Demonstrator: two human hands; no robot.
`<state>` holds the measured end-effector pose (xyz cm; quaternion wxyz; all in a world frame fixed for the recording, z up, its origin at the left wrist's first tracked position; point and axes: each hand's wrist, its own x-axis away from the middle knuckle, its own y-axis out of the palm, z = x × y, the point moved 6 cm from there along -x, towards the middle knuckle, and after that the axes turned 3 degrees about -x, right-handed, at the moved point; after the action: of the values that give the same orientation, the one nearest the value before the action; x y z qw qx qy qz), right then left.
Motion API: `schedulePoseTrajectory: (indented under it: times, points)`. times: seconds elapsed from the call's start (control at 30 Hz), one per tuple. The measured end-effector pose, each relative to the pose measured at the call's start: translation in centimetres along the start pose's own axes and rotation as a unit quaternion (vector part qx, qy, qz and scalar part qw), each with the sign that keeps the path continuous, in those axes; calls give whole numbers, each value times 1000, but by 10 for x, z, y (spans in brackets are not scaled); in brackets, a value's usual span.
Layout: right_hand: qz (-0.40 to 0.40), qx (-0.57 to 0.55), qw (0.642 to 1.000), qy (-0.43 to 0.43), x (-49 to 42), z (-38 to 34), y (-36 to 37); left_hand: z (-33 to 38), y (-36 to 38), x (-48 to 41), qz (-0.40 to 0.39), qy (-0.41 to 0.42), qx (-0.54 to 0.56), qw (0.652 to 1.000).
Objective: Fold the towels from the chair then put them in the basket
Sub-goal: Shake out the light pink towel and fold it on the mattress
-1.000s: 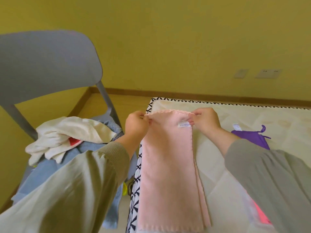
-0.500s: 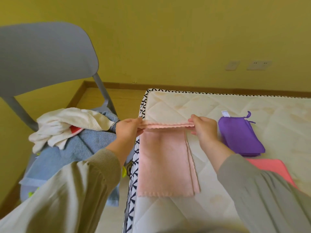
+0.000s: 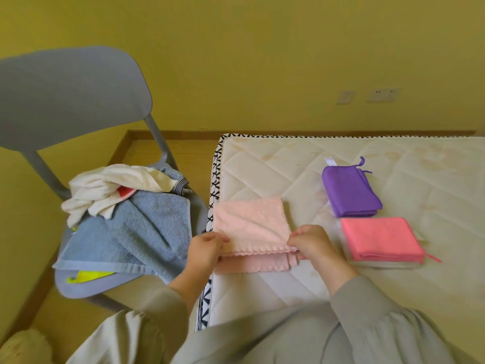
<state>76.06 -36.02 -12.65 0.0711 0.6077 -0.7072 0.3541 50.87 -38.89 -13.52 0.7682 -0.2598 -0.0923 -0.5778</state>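
A pale pink towel (image 3: 252, 222) lies on the left edge of the mattress (image 3: 275, 169), doubled over on itself. My left hand (image 3: 206, 249) pinches its near left corner and my right hand (image 3: 312, 243) pinches its near right corner. The folded top layer stops a little short of the lower layer's front edge. On the grey chair (image 3: 68, 101) to the left lies a heap of unfolded towels: a blue one (image 3: 136, 232), a cream one (image 3: 105, 190), and bits of red and yellow-green cloth. No basket is in view.
A folded purple towel (image 3: 350, 193) and a folded bright pink towel (image 3: 380, 239) on a white one lie on the mattress to the right. A yellow wall with sockets (image 3: 381, 95) stands behind. A cream fluffy thing (image 3: 23, 348) shows at the bottom left.
Both hands have carried the pink towel's far end toward me and laid it over the near part, halving its length. The view has tilted down and back.
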Motion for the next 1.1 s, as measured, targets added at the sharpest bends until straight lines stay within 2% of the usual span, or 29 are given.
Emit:
schedulePoseTrajectory:
  times: [0.1,0.2,0.33,0.43,0.53,0.6,0.73,0.8,0.9,0.93,1.0,1.07,1.1]
  points:
    - [1,107,994,-28,1,2,4,-17,3,2,-16,-7,-94,995]
    - [-4,232,972,-35,2,5,11,-23,5,4,-28,0,-136,990]
    - [12,295,954,-42,1,6,13,-24,6,5,-25,18,-156,987]
    - [4,324,945,-32,0,10,15,-24,3,5,-5,45,-223,974]
    - [34,288,957,-24,-3,8,15,-21,-5,1,44,59,-204,976]
    - [33,218,975,4,-5,7,18,-22,-4,-6,43,31,-168,984]
    - [-19,112,993,29,-4,7,32,-15,5,-17,-2,-21,-210,977]
    - [-10,82,996,42,-5,7,33,-13,9,-20,-31,-30,-252,967]
    - [26,65,997,44,-7,3,23,-14,17,-19,-64,-45,-247,966]
    - [32,84,995,36,-7,2,20,-14,19,-17,-56,-43,-237,969]
    - [39,193,980,14,-4,-1,16,-9,16,-10,21,-19,-256,966]
    - [106,312,942,-63,-1,-13,10,5,13,-3,122,84,-325,934]
    - [151,324,925,-129,2,-25,8,15,15,1,148,160,-356,909]
